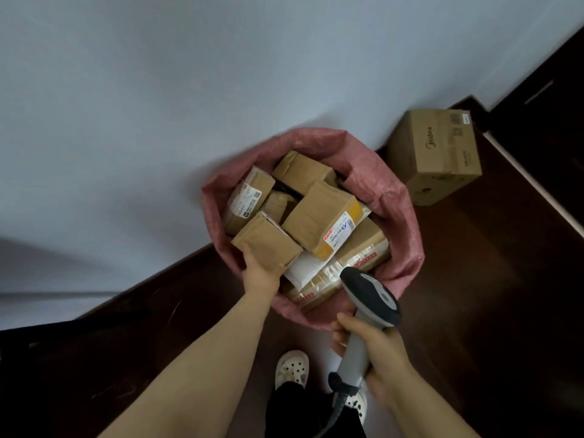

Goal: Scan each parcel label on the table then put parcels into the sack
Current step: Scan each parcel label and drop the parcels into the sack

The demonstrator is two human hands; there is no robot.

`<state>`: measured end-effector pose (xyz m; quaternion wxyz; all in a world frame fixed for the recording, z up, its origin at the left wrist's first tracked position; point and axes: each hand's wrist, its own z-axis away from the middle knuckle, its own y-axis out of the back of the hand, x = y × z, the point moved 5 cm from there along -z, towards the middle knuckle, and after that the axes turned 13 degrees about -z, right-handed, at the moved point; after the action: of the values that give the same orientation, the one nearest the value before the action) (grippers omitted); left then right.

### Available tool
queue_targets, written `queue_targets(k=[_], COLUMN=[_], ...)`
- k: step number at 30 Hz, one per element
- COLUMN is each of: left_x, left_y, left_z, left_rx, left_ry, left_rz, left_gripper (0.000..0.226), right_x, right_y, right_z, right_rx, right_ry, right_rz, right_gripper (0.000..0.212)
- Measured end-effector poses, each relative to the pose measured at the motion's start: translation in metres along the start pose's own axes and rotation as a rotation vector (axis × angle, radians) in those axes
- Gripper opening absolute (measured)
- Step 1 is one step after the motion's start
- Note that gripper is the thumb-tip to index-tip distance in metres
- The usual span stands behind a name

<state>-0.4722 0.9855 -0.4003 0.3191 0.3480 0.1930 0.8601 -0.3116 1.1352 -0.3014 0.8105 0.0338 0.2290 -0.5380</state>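
Standing on dark floor (474,279) nr pale wall (158,121): sack (398,197).

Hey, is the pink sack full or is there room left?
Nearly full: parcels are heaped to the rim of the pink sack, and the left hand holds a small box atop the heap.

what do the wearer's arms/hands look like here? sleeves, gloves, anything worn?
No gloves on the left hand or the right hand; no rings, watch or bands visible. The left forearm and the right forearm are bare as far as the frame shows, with no sleeve in view. No markings visible.
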Motion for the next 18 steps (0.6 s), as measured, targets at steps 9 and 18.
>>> queue_targets(k=[9,18], left_x=[0.008,0.015], left_y=[0.010,0.057], left_z=[0.008,0.103], left_rx=[-0.034,-0.018], left_ry=[0.050,-0.117], left_rz=[-0.215,-0.187], left_gripper=[0.093,0.076], right_x=[0.002,0.015], right_y=[0.009,0.004], right_z=[0.016,0.089], right_rx=[-0.006,-0.160], right_ry=[0.035,0.096], right_rz=[-0.014,0.027], right_gripper=[0.012,0.010])
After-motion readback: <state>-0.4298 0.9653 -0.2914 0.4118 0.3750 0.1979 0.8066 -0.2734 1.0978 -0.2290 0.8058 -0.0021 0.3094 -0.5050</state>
